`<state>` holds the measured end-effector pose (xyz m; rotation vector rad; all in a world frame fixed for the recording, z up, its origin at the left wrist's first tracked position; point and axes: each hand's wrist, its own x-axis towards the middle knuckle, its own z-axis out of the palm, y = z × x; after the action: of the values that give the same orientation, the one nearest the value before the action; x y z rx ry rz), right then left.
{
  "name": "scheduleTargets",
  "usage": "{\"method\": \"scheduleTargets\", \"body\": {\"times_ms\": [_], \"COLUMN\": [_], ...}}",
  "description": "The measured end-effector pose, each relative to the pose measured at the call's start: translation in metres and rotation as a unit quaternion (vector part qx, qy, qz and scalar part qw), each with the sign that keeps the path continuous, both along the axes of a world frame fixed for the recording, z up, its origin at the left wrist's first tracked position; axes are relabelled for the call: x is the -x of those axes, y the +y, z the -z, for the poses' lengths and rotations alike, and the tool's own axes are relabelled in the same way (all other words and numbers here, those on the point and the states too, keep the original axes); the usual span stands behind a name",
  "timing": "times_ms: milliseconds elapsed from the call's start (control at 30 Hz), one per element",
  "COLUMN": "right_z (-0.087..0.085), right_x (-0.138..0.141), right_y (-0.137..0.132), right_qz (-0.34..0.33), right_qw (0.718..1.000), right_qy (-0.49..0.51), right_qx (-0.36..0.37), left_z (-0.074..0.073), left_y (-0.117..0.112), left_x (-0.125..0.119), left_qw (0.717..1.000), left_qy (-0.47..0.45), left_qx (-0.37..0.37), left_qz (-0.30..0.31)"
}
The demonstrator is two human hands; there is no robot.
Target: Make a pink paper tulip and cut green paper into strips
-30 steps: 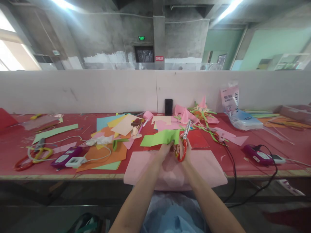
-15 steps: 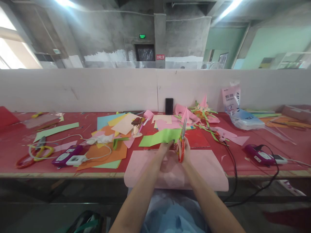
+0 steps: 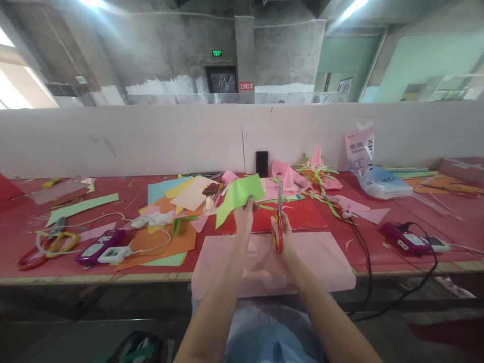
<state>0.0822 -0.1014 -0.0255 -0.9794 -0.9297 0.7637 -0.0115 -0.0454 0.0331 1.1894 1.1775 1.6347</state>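
Note:
My left hand pinches the lower right part of a bright green sheet of paper, lifted above the table and bent, its left corner hanging down. Scissors with red handles are in my right hand, blades pointing away from me and apart from the paper. A thin green strip shows between the two hands, over a red sheet. Below my wrists a large pink sheet lies over the table's front edge.
Coloured papers and a second pair of scissors lie to the left. Purple devices with cables sit at both sides. A black phone leans on the white partition. Pink paper figures and a plastic bag stand at the back right.
My left hand has moved left and up with the green sheet, away from the scissors. A thin green strip now shows near the blades. My right hand has lowered slightly.

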Motion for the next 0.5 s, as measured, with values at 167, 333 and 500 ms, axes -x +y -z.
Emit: {"method": "scheduleTargets", "body": {"times_ms": [167,333,500], "right_z": [-0.010,-0.017,-0.017], "right_x": [0.002,0.000,-0.001], "right_y": [-0.005,-0.010,-0.011], "right_qz": [-0.016,-0.037,-0.031], "right_qw": [0.997,0.994,0.993], "right_qy": [-0.073,-0.098,-0.109], "right_qx": [0.017,0.038,0.044], "left_z": [-0.028,-0.044,-0.046], "left_y": [-0.004,-0.007,-0.010], "left_x": [-0.006,-0.016,-0.023], "left_qw": [1.000,0.996,0.995], "left_qy": [-0.003,-0.047,-0.042], "left_qx": [-0.028,-0.030,-0.020], "left_qz": [0.003,0.062,0.090]}}
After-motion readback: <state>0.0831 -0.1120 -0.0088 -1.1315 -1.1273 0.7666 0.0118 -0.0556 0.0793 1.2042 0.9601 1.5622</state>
